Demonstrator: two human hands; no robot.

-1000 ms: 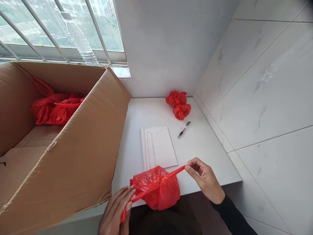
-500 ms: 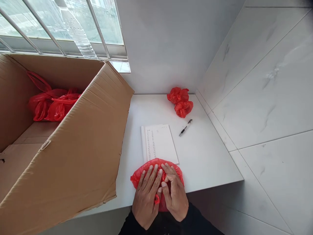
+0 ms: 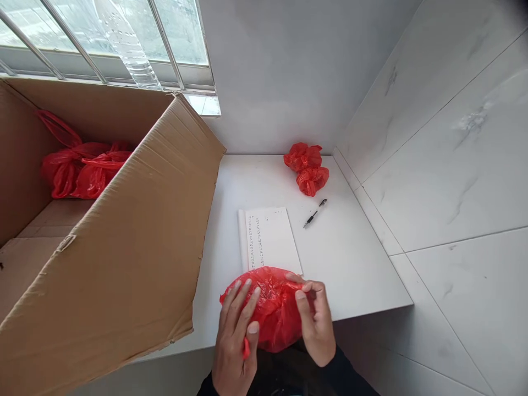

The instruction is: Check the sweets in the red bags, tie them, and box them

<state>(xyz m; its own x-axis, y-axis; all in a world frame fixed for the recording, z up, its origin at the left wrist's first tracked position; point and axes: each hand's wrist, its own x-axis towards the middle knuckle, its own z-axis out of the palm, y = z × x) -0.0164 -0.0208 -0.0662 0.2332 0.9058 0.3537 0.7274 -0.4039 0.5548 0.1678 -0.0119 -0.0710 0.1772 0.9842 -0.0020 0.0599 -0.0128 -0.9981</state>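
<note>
A red plastic bag (image 3: 274,313), gathered to a crumpled centre, lies at the table's front edge and overlaps the notebook's lower end. My left hand (image 3: 237,335) rests on its left side, fingers stretched over the plastic, with a red end of the bag caught by the thumb and palm. At the bag's right side, my right hand (image 3: 317,319) pinches a twisted end of it between thumb and fingers. What is inside the bag cannot be seen.
An open notebook (image 3: 274,236) with columns of figures lies beyond the bag, a black pen (image 3: 315,213) to its right. Two red bundles (image 3: 307,165) sit at the back. On the left, a large cardboard box (image 3: 136,231) contains red bags (image 3: 82,170). A clear bottle (image 3: 130,49) stands by the barred window.
My hands have moved apart, the left to the left and the right to the right, each with an end of the bag. More of the bag's gathered middle shows.
</note>
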